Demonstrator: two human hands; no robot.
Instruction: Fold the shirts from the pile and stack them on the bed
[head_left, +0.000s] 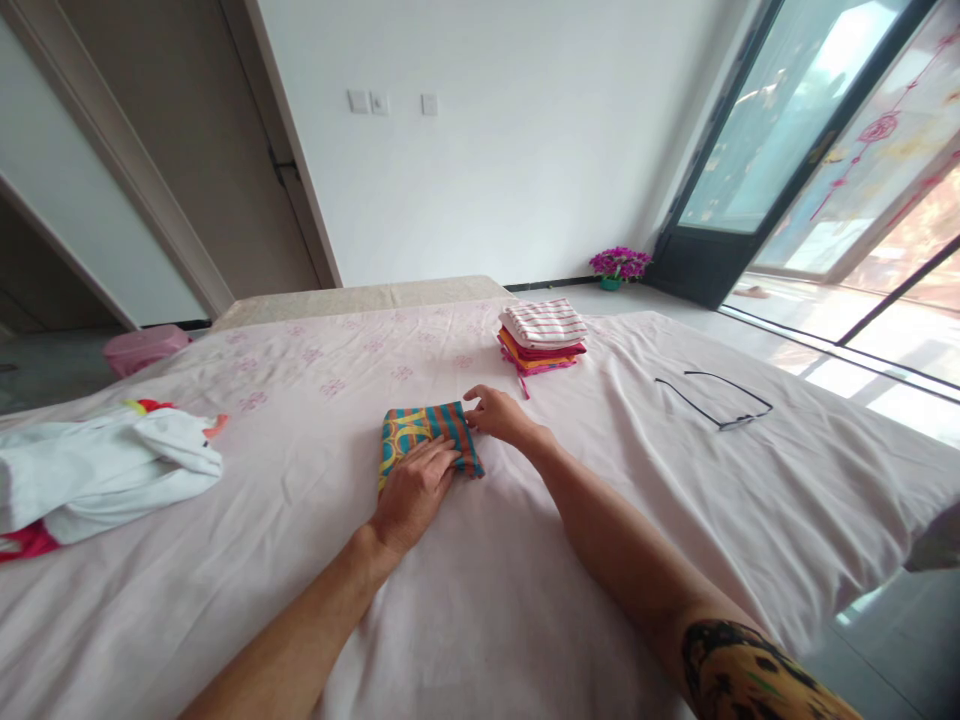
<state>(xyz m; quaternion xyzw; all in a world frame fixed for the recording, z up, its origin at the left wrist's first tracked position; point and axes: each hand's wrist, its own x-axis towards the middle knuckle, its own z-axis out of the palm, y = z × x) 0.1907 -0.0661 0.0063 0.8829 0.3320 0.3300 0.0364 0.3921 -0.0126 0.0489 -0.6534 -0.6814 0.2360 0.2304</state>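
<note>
A folded cloth (pixel 405 428), patterned in teal, yellow and brown stripes, lies on the pale pink sheet in front of me. My left hand (pixel 420 480) rests flat on its near part, fingers stretched toward the right. At the cloth's right edge is my right hand (pixel 496 412), with its index finger extended apart from the thumb and the fingertips touching or very close to the edge. Beyond it sits a stack of folded cloths (pixel 541 340), with a white-and-red striped one on top of red, orange and pink ones.
White clothing (pixel 112 465) with red and yellow parts lies loosely at the left. Black-framed glasses (pixel 721 425) rest on the sheet (pixel 637 480) to the right. A pink plastic stool (pixel 146 348) stands beyond the left edge, and purple flowers (pixel 619 264) by the wall.
</note>
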